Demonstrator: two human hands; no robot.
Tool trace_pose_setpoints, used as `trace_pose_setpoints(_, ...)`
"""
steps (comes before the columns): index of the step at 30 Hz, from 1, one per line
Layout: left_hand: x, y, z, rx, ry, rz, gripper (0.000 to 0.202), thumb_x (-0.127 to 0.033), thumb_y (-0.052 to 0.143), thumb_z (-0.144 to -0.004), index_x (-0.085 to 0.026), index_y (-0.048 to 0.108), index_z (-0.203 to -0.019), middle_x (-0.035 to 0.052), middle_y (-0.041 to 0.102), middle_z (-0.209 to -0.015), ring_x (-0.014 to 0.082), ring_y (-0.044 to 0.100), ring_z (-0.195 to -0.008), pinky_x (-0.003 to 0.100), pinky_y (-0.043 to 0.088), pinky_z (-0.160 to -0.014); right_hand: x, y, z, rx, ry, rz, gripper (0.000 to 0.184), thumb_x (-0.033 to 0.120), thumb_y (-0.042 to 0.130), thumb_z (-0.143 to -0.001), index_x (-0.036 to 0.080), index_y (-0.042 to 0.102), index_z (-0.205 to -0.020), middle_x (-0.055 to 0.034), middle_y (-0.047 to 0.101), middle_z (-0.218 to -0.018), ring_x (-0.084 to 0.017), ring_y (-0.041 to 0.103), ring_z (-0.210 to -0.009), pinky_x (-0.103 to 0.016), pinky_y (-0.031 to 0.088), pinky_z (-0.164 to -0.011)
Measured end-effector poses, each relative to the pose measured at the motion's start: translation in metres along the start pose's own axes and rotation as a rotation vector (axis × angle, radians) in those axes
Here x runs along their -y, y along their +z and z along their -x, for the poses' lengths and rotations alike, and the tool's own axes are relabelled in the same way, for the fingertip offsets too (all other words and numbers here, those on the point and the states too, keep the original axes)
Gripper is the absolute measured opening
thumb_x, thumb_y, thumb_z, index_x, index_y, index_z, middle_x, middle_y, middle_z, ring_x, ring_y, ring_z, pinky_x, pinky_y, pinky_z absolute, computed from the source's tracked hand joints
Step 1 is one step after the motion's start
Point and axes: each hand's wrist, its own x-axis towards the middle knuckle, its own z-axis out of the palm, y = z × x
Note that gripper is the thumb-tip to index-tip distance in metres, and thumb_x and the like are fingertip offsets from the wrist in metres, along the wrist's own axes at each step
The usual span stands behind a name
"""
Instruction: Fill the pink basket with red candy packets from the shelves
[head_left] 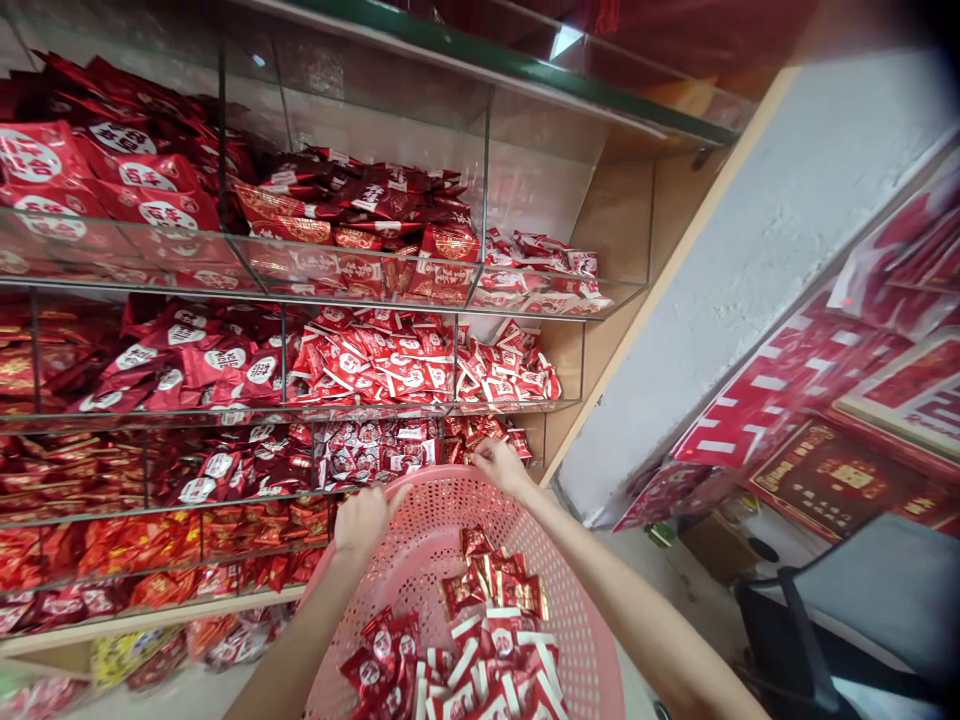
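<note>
While the left hand (pixel 364 520) clasps the far rim of a pink mesh basket (pixel 427 560), the right hand (pixel 501 465) rests on red sweet packets (pixel 480 432) in the glass shelves (pixel 360 408); its grip cannot be told. The basket sits just below that compartment, carrying red and gold packets (pixel 487 620).

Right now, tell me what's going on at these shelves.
A person stands at glass shelves packed with red sweet packets. The left hand grips the rim of a pink basket, which holds a heap of loose packets. The right hand reaches past the basket into the red-gold packets in one shelf compartment. Whether it has grasped any is unclear.
</note>
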Motion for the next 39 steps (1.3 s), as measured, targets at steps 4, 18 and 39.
trace_pose_setpoints(4, 0.000, 0.002, 0.000, -0.012, -0.016, 0.022, 0.072, -0.060, 0.012, -0.079, -0.007, 0.061, -0.083, 0.0186, 0.062, -0.072, 0.0301, 0.060, -0.072, 0.033, 0.041, -0.058, -0.001, 0.034, -0.039, -0.056, 0.086, -0.045, 0.022, 0.035, 0.052, -0.073, 0.015, 0.060, -0.066, -0.0020, 0.059, -0.059, -0.012, 0.051, -0.056, -0.021, 0.033, -0.052)
trace_pose_setpoints(18, -0.001, 0.000, 0.001, -0.034, 0.002, -0.028, 0.070, -0.058, 0.011, -0.080, -0.009, 0.060, -0.079, 0.0166, 0.063, -0.069, 0.0305, 0.061, -0.069, 0.035, 0.042, -0.056, -0.009, 0.037, -0.040, -0.177, 0.031, -0.336, 0.022, 0.034, 0.048, -0.071, 0.016, 0.052, -0.059, 0.0018, 0.051, -0.053, -0.010, 0.044, -0.050, -0.020, 0.036, -0.051)
trace_pose_setpoints(39, -0.002, 0.002, 0.002, -0.026, -0.008, -0.022, 0.075, -0.060, 0.009, -0.079, -0.007, 0.062, -0.081, 0.0193, 0.062, -0.072, 0.0296, 0.060, -0.072, 0.034, 0.041, -0.059, -0.011, -0.014, 0.124, 0.125, -0.100, 0.598, 0.020, 0.007, 0.036, -0.079, 0.016, 0.053, -0.083, -0.0077, 0.059, -0.084, -0.017, 0.055, -0.072, -0.025, 0.035, -0.055)
